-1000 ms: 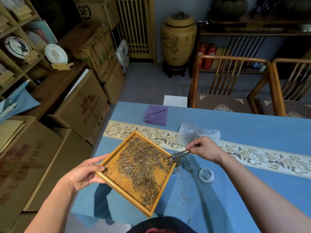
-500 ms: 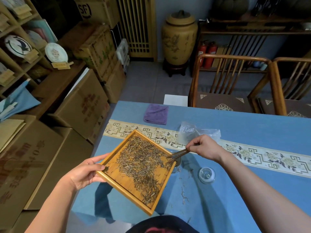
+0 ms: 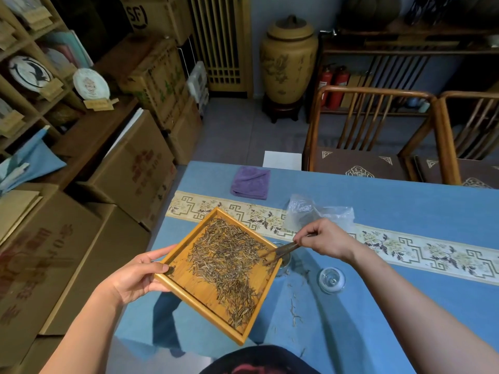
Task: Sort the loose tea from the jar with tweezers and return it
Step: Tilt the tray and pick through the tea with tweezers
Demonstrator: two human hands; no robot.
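My left hand [image 3: 136, 276] grips the left corner of a square bamboo tray [image 3: 186, 282] and holds it lifted and tilted over the blue table. Loose tea [image 3: 229, 263] lies spread across the tray in a long dark heap. My right hand [image 3: 325, 237] pinches metal tweezers [image 3: 282, 249], whose tips reach the tea at the tray's right edge. A small glass jar [image 3: 286, 259] stands just beyond that edge, mostly hidden by the tray. Its glass lid [image 3: 331, 279] lies on the table to the right.
A few tea strands [image 3: 293, 311] are scattered on the blue tablecloth [image 3: 378, 201]. A clear plastic bag [image 3: 310, 211] and a folded purple cloth [image 3: 250, 182] lie further back. Two wooden chairs [image 3: 372, 130] stand behind the table. Cardboard boxes [image 3: 129, 168] fill the floor on the left.
The tweezers' tips have slid a little leftward into the tea at the tray's right edge. The tray and my left hand stay almost still.
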